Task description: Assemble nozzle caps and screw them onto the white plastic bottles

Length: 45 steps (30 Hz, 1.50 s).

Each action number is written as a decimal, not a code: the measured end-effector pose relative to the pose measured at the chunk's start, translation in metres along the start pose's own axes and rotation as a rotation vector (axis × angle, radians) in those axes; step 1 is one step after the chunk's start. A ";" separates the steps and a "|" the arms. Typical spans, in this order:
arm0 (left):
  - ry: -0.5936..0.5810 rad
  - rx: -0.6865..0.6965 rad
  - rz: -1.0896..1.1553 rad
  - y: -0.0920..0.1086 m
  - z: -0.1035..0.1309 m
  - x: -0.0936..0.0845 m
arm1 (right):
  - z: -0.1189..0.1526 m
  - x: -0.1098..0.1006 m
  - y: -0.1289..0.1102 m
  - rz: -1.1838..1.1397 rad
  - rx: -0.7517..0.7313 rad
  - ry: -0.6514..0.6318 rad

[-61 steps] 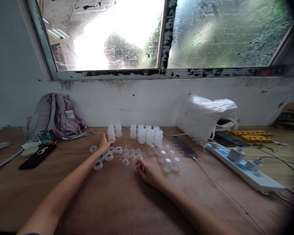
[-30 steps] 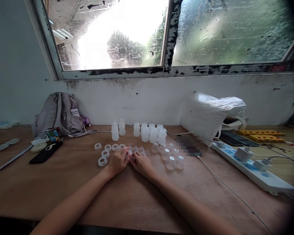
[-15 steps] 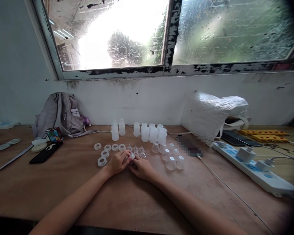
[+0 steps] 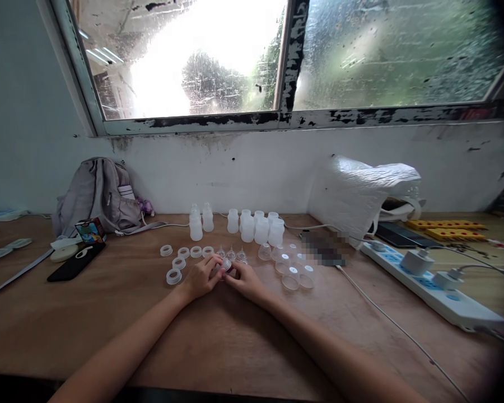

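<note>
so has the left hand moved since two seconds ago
Yes. The left hand came back from the two capped bottles toward the person, and now meets the right hand over a small clear piece.

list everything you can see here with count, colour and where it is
small bottles: about eight, milky white, back of table by wall
rings: about six, white, left of hands
clear caps: a cluster, right of hands
small clear nipple piece: one, between both hands
backpack: one, grey, back left
phone: one, black, left
plastic bag: one, white, back right
power strip: one, white, right
left hand: fingers on the piece
right hand: fingers on the piece
</note>
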<state>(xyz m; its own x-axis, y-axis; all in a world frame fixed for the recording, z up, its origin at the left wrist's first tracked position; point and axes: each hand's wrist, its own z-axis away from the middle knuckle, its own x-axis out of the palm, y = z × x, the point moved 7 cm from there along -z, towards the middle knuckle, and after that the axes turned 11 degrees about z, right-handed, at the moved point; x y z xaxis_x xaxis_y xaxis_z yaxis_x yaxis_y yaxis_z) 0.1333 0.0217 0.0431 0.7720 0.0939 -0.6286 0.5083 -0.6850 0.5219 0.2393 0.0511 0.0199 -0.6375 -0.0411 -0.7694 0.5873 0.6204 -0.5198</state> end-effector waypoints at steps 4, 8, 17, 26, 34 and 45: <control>0.105 -0.142 0.143 -0.013 0.000 -0.003 | -0.001 -0.001 0.007 -0.394 0.110 -0.003; 0.138 -0.251 0.301 -0.016 0.002 -0.002 | -0.001 0.006 0.011 -0.662 0.183 -0.018; 0.151 -0.341 0.447 -0.023 0.003 0.005 | -0.001 0.015 0.017 -0.925 0.272 -0.066; 0.219 -0.313 0.313 -0.021 0.003 -0.004 | -0.001 0.010 0.014 -0.844 0.260 -0.021; 0.177 -0.353 0.382 -0.024 0.004 0.001 | 0.000 0.006 0.011 -0.731 0.220 0.020; 0.009 -0.472 0.785 -0.044 0.005 0.026 | -0.001 0.013 0.008 -0.627 0.140 -0.040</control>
<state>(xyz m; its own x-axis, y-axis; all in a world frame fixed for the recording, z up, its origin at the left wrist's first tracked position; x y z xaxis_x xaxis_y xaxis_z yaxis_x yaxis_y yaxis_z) 0.1290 0.0500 0.0011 0.9637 -0.2668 0.0096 -0.0620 -0.1886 0.9801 0.2353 0.0567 0.0060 -0.8632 -0.3940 -0.3156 0.1703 0.3612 -0.9168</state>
